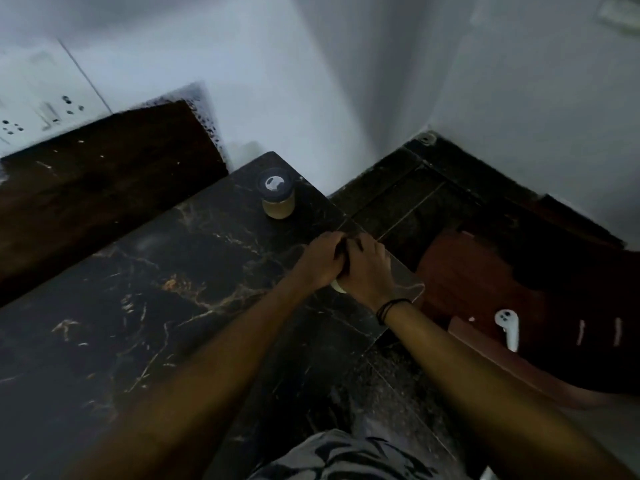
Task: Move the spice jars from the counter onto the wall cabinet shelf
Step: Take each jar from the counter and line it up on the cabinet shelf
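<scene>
At the black marble counter (pixel 145 258) edge, both your hands, left (pixel 320 259) & right (pixel 369 268), wrap a mostly hidden pale jar (pixel 337 285). Lift it straight up w/ a firm grip; the dark-lidded tan spice jar (pixel 278 194) waits near the back corner.

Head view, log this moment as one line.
hands: left hand and right hand grip jar | other jar: on counter, untouched | shelf: unseen
</scene>
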